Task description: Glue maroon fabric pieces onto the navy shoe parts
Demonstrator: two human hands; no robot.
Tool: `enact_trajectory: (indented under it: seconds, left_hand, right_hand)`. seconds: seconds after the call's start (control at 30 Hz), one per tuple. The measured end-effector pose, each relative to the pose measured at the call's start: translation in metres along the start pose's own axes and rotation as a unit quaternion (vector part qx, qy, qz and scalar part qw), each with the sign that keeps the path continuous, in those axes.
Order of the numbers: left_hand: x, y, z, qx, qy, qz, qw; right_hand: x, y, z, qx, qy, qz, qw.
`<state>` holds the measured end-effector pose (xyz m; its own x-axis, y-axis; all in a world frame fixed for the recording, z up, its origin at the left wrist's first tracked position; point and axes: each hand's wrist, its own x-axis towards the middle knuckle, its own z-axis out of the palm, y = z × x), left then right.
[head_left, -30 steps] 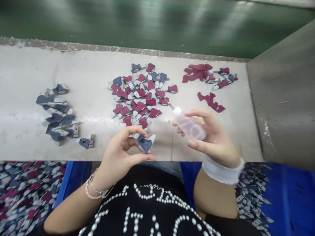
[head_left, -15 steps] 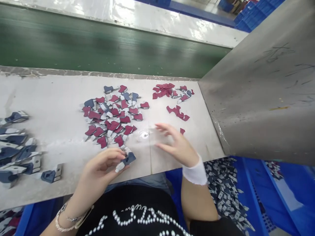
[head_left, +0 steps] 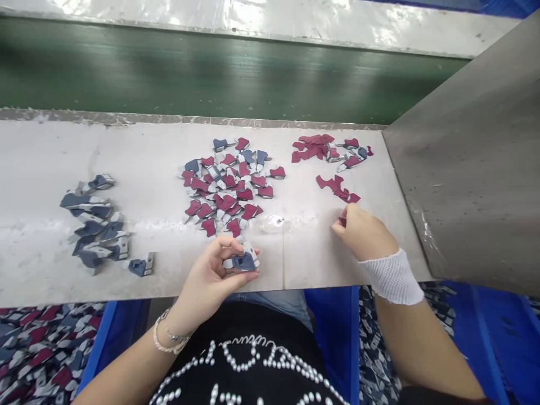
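Observation:
Between the thumb and fingers of my left hand (head_left: pixel 219 267) sits a blue-and-grey plastic part (head_left: pixel 245 260), held above the table's front edge. My right hand (head_left: pixel 366 229) pinches a small dark red flat piece (head_left: pixel 342 219), mostly covered by the fingers. Just beyond it lie several loose dark red flat pieces (head_left: pixel 337 188). A heap of grey parts with red or blue faces (head_left: pixel 228 188) spreads over the middle of the table. Off to the left rests a group of blue-and-grey parts (head_left: pixel 97 228), with a single one (head_left: pixel 141 265) apart from them.
A pile of red pieces (head_left: pixel 312 147) lies at the back right beside several assembled parts (head_left: pixel 350 160). A metal panel (head_left: pixel 476 169) borders the right side, and a green strip (head_left: pixel 189 73) runs behind the table. Below stand blue bins (head_left: pixel 99 343) with many parts.
My right hand has gone right, from open above the table to closed on a red piece. The part in my left hand has turned. The camera view has shifted left.

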<state>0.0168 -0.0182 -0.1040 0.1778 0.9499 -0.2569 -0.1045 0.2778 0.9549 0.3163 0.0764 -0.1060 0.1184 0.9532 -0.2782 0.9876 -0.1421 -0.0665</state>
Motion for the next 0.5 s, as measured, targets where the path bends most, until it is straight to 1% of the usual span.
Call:
enact_trajectory:
  seconds: [0.1, 0.2, 0.3, 0.37, 0.43, 0.47, 0.5]
  left_hand:
    - [-0.003, 0.002, 0.003, 0.051, 0.03, 0.026, 0.998]
    - [-0.006, 0.001, 0.004, 0.088, 0.053, 0.061, 0.993]
    - [-0.006, -0.002, 0.004, 0.103, 0.059, 0.1, 0.988]
    - [-0.005, -0.005, 0.004, 0.109, 0.053, 0.108, 0.987]
    - [-0.003, -0.006, 0.005, 0.117, 0.051, 0.107, 0.986]
    - [-0.001, -0.006, 0.005, 0.118, 0.055, 0.108, 0.986]
    - [0.0, -0.005, 0.006, 0.116, 0.06, 0.112, 0.985]
  right_hand:
    - [0.002, 0.008, -0.006, -0.024, -0.015, -0.018, 0.999]
    - [0.001, 0.02, -0.009, -0.017, -0.023, -0.026, 0.999]
    - [-0.009, 0.025, -0.013, 0.03, -0.024, -0.025, 0.999]
    - [-0.023, 0.02, -0.018, 0.081, -0.025, -0.033, 0.996]
    - [-0.043, 0.007, -0.023, 0.192, -0.047, -0.06, 0.978]
    - [-0.054, -0.002, -0.025, 0.29, -0.066, -0.08, 0.951]
    - [-0.064, -0.013, -0.027, 0.385, -0.108, -0.104, 0.911]
